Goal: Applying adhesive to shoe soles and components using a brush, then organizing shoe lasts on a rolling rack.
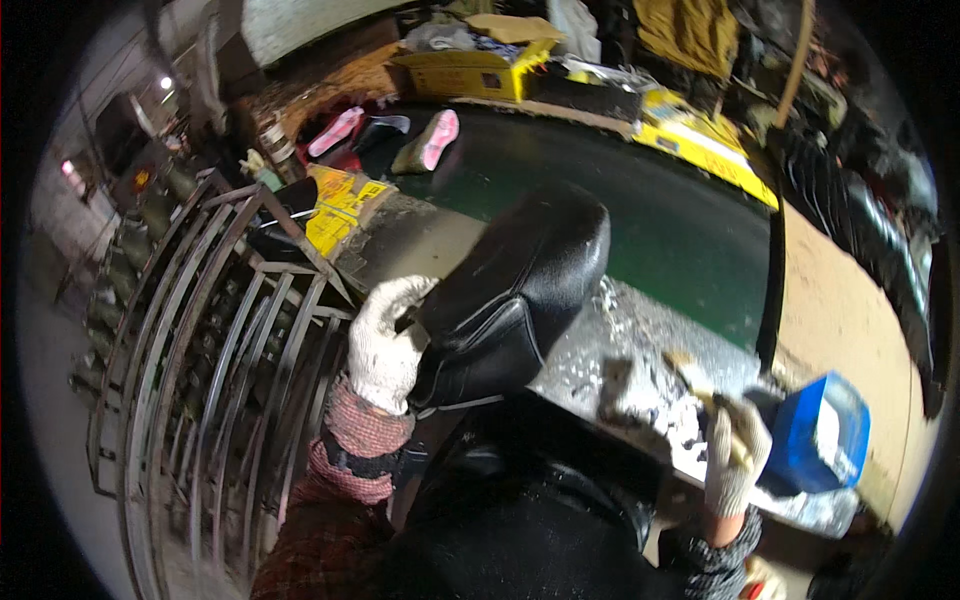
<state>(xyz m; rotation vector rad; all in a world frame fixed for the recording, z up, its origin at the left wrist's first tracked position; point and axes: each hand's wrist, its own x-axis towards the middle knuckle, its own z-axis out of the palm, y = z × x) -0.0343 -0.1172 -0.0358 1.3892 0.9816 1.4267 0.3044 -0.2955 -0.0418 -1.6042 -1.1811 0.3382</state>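
A black leather shoe upper point(520, 270), with a seam along its side, is held up in front of my body. My left hand point(385, 345), in a white knitted glove, is closed on its near left end. To the right, my gloved right hand point(738, 455) grips a brush point(690, 372) by its light handle. The brush's head is over a metal sheet point(640, 320) smeared with white paste. Close to that hand stands a blue plastic tub point(822, 435) with white stuff in it.
At left stands a metal rack point(225, 340) with several curved bars. A dark green tabletop point(680, 240) carries shoes with pink bottoms point(438, 140) at its far left. Yellow boxes point(460, 75) line the back, and tan board point(835, 300) lies at right.
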